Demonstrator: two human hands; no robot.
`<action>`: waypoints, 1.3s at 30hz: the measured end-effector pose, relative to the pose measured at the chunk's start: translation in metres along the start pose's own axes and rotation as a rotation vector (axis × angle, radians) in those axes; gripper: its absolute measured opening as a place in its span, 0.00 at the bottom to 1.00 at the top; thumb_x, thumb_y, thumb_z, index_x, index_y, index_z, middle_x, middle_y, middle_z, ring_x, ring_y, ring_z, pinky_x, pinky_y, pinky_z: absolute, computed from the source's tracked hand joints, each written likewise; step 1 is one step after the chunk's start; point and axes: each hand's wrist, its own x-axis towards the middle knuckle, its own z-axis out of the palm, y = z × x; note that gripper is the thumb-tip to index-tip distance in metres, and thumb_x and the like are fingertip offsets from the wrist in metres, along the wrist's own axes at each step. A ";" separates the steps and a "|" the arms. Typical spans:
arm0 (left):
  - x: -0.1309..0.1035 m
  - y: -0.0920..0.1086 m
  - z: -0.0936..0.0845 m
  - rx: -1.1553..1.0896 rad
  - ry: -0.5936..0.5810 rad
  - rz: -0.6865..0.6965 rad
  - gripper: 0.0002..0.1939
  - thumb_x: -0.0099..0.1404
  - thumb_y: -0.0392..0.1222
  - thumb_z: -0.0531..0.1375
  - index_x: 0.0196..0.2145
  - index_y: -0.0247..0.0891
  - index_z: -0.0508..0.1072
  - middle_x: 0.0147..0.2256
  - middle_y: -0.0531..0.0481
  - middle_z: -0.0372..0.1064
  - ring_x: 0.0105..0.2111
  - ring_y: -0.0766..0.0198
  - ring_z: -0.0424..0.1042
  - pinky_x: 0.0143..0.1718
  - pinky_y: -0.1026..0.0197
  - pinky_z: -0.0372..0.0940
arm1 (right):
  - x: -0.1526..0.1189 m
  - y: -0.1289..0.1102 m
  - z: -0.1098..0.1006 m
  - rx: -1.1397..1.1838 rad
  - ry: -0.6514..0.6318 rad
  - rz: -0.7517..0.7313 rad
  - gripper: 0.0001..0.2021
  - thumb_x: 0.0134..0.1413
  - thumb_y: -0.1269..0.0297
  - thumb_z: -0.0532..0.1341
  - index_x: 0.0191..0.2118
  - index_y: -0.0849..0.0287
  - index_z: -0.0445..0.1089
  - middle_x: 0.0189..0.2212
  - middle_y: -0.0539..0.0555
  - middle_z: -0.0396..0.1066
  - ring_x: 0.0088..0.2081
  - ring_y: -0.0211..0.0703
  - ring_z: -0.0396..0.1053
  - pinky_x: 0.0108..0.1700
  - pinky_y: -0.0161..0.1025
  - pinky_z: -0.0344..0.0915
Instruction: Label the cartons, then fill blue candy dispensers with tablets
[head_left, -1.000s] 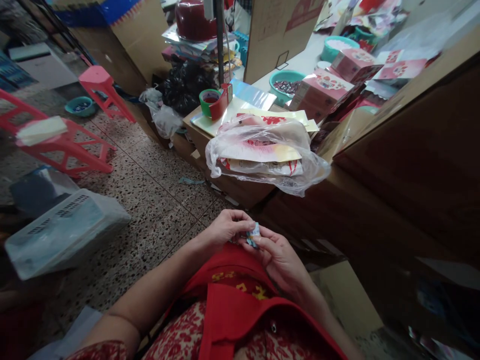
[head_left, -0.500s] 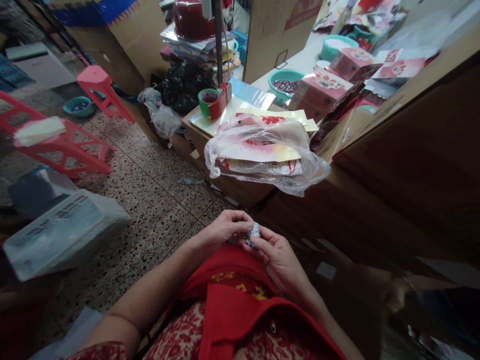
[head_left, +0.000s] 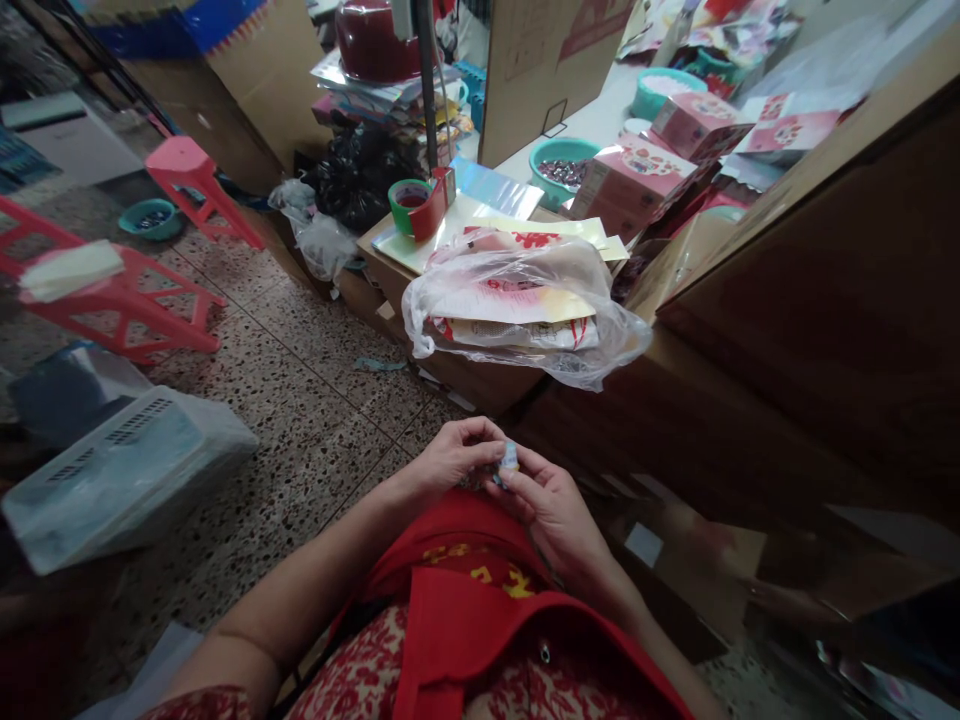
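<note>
Pinching a small blue-and-white item [head_left: 509, 457] between thumbs and fingers, the left hand [head_left: 459, 455] and right hand [head_left: 553, 503] meet just below the centre of the frame, over a red apron [head_left: 457, 620], with a plastic bag [head_left: 611, 335] above centre, green tape [head_left: 400, 213] upper left of it, and a crate [head_left: 150, 465] at lower left.

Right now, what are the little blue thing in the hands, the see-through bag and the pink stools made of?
Blue thing: paper or plastic film, perhaps; it looks crinkly, but is too small and covered to tell.
Bag: thin, shiny plastic, by its clear, wrinkled folds.
Stools: probably hard, smooth plastic, by their even colour and moulded-looking legs.
</note>
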 end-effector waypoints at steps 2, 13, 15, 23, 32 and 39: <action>0.000 -0.001 0.003 0.060 0.056 0.074 0.15 0.54 0.49 0.63 0.34 0.35 0.69 0.25 0.55 0.66 0.22 0.71 0.64 0.24 0.68 0.58 | 0.003 0.000 -0.001 0.023 0.035 -0.014 0.22 0.38 0.66 0.70 0.44 0.58 0.73 0.39 0.51 0.74 0.36 0.36 0.71 0.40 0.33 0.69; 0.017 0.007 0.023 0.527 0.070 0.278 0.12 0.61 0.49 0.56 0.34 0.37 0.70 0.30 0.53 0.68 0.31 0.67 0.66 0.34 0.65 0.61 | -0.002 -0.006 -0.024 0.122 0.132 -0.139 0.23 0.36 0.63 0.70 0.43 0.61 0.70 0.32 0.51 0.73 0.25 0.32 0.69 0.29 0.31 0.68; 0.020 0.009 0.033 0.596 0.035 0.324 0.12 0.61 0.49 0.55 0.33 0.37 0.70 0.29 0.54 0.69 0.30 0.67 0.66 0.33 0.65 0.62 | -0.010 -0.005 -0.034 0.143 0.163 -0.166 0.24 0.36 0.62 0.71 0.43 0.62 0.69 0.31 0.51 0.73 0.25 0.32 0.69 0.29 0.31 0.68; 0.039 0.076 0.098 1.059 0.131 1.092 0.11 0.63 0.44 0.56 0.43 0.39 0.68 0.37 0.49 0.70 0.33 0.65 0.70 0.37 0.62 0.67 | -0.049 0.016 -0.081 0.312 0.388 -0.266 0.28 0.27 0.58 0.74 0.39 0.62 0.67 0.24 0.48 0.72 0.23 0.33 0.69 0.28 0.32 0.67; 0.031 0.295 0.284 1.661 0.235 1.706 0.52 0.50 0.67 0.46 0.57 0.15 0.54 0.54 0.39 0.56 0.57 0.33 0.46 0.44 0.34 0.47 | -0.103 0.039 -0.121 0.505 0.493 -0.366 0.29 0.26 0.59 0.74 0.39 0.61 0.67 0.26 0.50 0.73 0.25 0.35 0.71 0.29 0.32 0.68; 0.055 0.326 0.325 1.764 0.239 1.401 0.46 0.47 0.62 0.37 0.37 0.13 0.71 0.39 0.52 0.68 0.47 0.47 0.61 0.40 0.46 0.56 | -0.132 0.064 -0.146 0.634 0.601 -0.407 0.26 0.29 0.61 0.74 0.39 0.59 0.68 0.26 0.49 0.73 0.26 0.35 0.71 0.31 0.33 0.69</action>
